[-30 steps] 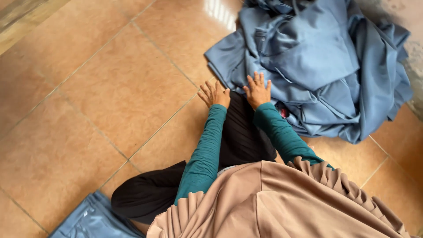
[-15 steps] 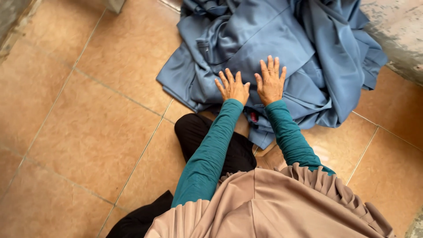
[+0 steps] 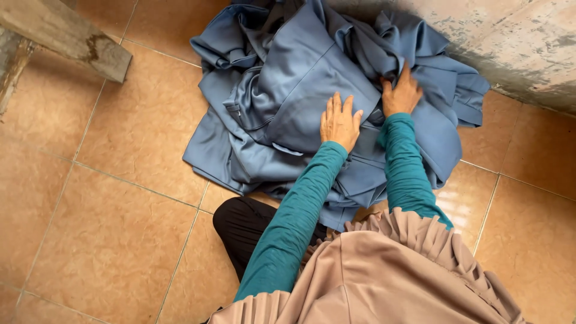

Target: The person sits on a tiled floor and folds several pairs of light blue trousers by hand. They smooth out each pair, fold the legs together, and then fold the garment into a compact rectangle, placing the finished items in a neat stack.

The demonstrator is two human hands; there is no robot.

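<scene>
head view: the pile of blue-grey garments [image 3: 300, 102] lies heaped on the tan tiled floor [image 3: 120, 210], against the concrete wall [image 3: 516, 42], straight ahead of both hands. the left hand [image 3: 339, 123] rests flat on the heap's middle, fingers spread, gripping nothing. the right hand [image 3: 401, 93] is farther in, fingers curled into a fold nearer the wall. a wooden beam [image 3: 66, 45] lies well off to the left.

head view, looking steeply down, close
</scene>
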